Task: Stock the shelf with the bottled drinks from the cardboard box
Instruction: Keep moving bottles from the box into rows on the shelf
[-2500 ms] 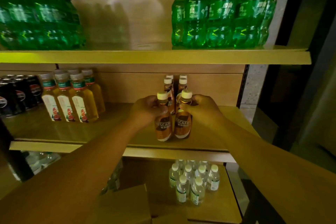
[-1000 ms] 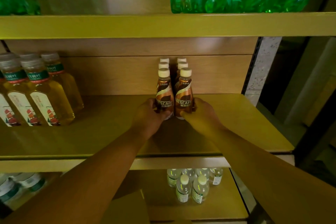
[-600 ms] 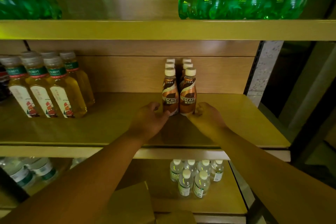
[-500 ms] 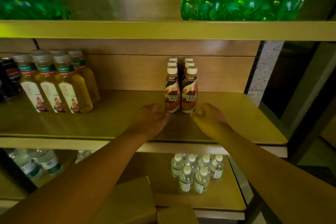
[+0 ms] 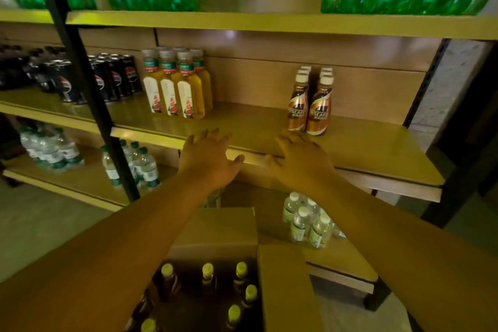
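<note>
two bare forearms reach in from the bottom corners, uncovered from the frame's edge down to the wrists, with no sleeve showing on either. the left hand (image 5: pixel 208 160) and the right hand (image 5: pixel 299 160) are both seen from the back. nothing is worn on the wrists or fingers. each hand shows four fingers and a thumb, with short nails.

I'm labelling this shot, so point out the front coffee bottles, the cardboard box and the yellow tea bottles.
coffee bottles (image 5: pixel 319 113): head view, front right bottle's label.
cardboard box (image 5: pixel 285 286): head view, right flap.
yellow tea bottles (image 5: pixel 188 97): head view, front bottle's label.
</note>
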The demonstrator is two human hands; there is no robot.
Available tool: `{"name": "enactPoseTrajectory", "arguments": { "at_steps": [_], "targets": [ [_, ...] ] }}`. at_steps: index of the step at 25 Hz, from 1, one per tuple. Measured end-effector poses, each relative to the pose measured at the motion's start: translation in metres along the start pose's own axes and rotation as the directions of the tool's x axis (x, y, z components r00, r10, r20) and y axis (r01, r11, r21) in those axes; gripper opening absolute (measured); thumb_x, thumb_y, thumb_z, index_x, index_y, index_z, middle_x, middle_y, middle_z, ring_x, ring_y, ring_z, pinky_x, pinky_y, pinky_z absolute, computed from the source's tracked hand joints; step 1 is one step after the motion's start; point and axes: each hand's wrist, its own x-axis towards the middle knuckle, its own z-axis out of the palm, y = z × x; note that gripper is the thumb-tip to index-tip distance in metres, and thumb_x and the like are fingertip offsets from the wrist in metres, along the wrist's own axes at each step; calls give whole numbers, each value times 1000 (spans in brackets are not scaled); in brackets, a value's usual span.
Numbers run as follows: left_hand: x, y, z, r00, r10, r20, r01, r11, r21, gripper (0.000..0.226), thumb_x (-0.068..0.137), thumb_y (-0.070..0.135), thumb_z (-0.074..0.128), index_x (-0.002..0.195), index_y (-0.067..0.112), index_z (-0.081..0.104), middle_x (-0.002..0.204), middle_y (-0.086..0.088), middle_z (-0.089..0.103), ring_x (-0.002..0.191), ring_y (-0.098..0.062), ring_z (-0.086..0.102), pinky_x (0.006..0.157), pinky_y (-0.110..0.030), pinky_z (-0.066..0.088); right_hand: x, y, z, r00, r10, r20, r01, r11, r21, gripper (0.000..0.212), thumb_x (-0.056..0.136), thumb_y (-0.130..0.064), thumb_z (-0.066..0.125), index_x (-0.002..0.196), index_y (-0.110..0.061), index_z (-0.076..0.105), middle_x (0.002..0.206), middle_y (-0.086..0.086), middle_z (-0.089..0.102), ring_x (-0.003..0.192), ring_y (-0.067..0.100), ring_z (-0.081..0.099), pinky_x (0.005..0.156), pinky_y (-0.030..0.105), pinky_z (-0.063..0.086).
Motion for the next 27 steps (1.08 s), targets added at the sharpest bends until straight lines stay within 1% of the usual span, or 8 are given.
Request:
{"name": "enactPoseTrajectory", "arguments": {
  "at_steps": [3, 6, 10, 15, 20, 22, 24, 27],
  "targets": [
    [-45, -24, 2, 999, -43, -1, 43, 999, 3, 70, 88, 67, 34, 145, 27, 37, 154, -5, 35, 142, -29, 30, 115, -50, 25, -24, -32, 11, 999, -34, 18, 33, 999, 21, 64, 97, -56, 37, 152, -23, 30, 161, 2, 24, 148, 24, 21, 115, 45, 27],
    [-87, -51, 7, 997, -71, -13, 71, 997, -16, 64, 85, 65, 40, 136, 28, 48, 141, -4, 51, 132, -29, 43, 107, -48, 37, -48, -61, 30, 999, -23, 45, 19, 996, 85, 68, 96, -59, 40, 152, -23, 30, 160, 1, 26, 147, 25, 23, 115, 46, 29],
    [-151, -79, 30, 992, -113, 50, 114, 993, -28, 66, 87, 62, 45, 143, 25, 42, 148, -5, 44, 138, -28, 37, 109, -47, 34, -92, -98, 70, 993, -20, 116, 6, 993, 115, 69, 96, -56, 41, 153, -19, 28, 161, 2, 24, 148, 24, 21, 114, 46, 31],
    [-228, -112, 64, 989, -126, 81, 135, 984, -116, 62, 90, 53, 52, 143, 24, 42, 147, -4, 45, 135, -27, 41, 107, -44, 36, -145, -138, 120, 977, -7, 211, -31, 984, 174, 69, 97, -52, 42, 155, -18, 24, 162, 4, 23, 149, 27, 20, 115, 47, 31],
    [-255, -124, 112, 972, -174, 158, 194, 974, -120, 64, 89, 57, 50, 144, 26, 40, 150, -2, 42, 138, -25, 37, 109, -43, 35, -166, -161, 159, 962, 10, 271, -58, 984, 170, 69, 97, -55, 43, 154, -21, 24, 160, 3, 27, 146, 26, 26, 113, 49, 33],
    [-254, -125, 133, 969, -179, 170, 200, 973, -117, 62, 89, 57, 50, 141, 25, 42, 145, -1, 46, 134, -24, 40, 104, -41, 39, -161, -161, 175, 958, 2, 288, -53, 984, 169, 68, 97, -53, 46, 153, -21, 25, 158, 2, 29, 144, 27, 27, 110, 45, 36],
    [-251, -126, 153, 969, -175, 171, 199, 971, -132, 53, 88, 56, 50, 131, 26, 47, 133, 0, 53, 124, -22, 48, 92, -38, 46, -153, -158, 194, 949, -11, 317, -43, 986, 162, 68, 96, -52, 49, 152, -21, 27, 154, 3, 34, 140, 26, 33, 103, 40, 39],
    [-243, -130, 183, 967, -176, 184, 202, 970, -137, 46, 88, 53, 51, 125, 26, 49, 123, 2, 56, 113, -21, 53, 82, -35, 47, -138, -152, 224, 932, -40, 360, -26, 984, 178, 69, 95, -52, 52, 150, -19, 29, 152, 4, 37, 136, 25, 39, 102, 38, 42]
  ]
}}
